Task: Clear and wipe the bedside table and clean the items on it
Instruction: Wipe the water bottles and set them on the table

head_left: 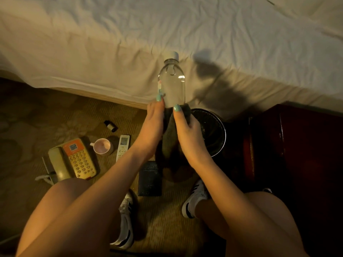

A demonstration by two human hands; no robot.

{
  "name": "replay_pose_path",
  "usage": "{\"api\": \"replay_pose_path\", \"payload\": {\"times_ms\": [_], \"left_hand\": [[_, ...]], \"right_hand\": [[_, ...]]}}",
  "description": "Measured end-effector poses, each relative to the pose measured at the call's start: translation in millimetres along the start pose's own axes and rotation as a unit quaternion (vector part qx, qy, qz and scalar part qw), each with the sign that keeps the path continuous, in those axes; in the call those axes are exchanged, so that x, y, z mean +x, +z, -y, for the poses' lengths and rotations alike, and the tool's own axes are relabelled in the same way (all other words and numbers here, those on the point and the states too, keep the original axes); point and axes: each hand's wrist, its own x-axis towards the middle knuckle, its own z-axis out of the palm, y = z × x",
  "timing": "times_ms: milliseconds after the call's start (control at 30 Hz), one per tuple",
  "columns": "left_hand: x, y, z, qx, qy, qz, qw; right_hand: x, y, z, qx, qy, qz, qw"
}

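I hold a clear plastic water bottle (172, 80) with a white cap upright in front of me, before the bed's edge. A dark grey cloth (169, 138) wraps its lower part and hangs down between my hands. My left hand (155, 123) grips the bottle's bottom left side, thumb up on the label. My right hand (187, 130) presses the cloth around the bottle's right side, thumb up against it. On the carpet at left lie a beige and orange telephone (74, 160), a pink mug (102, 146), a white remote control (123, 146) and a small dark vial (111, 125).
The dark red bedside table (297, 154) stands at the right. A round dark bin (211, 130) sits between it and the bed (130, 43). A black flat case (150, 179) lies on the carpet by my shoes. My knees fill the lower view.
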Motion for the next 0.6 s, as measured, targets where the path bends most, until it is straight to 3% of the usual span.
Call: {"api": "replay_pose_path", "payload": {"times_ms": [67, 200, 333, 400, 600], "left_hand": [[5, 0, -4, 0.024, 0.046, -0.011, 0.999], [4, 2, -5, -0.094, 0.076, 0.023, 0.992], [0, 4, -6, -0.15, 0.043, 0.01, 0.988], [-2, 6, -6, -0.17, 0.023, 0.04, 0.984], [-13, 21, 0, -0.088, -0.029, 0.116, 0.989]], "right_hand": [[2, -2, -2, -0.047, -0.029, -0.024, 0.998], [1, -3, -10, -0.133, -0.091, -0.055, 0.985], [4, -2, -6, -0.087, -0.051, -0.079, 0.992], [14, -6, 4, -0.063, -0.048, -0.101, 0.992], [28, -31, 29, -0.018, -0.022, -0.078, 0.997]]}}
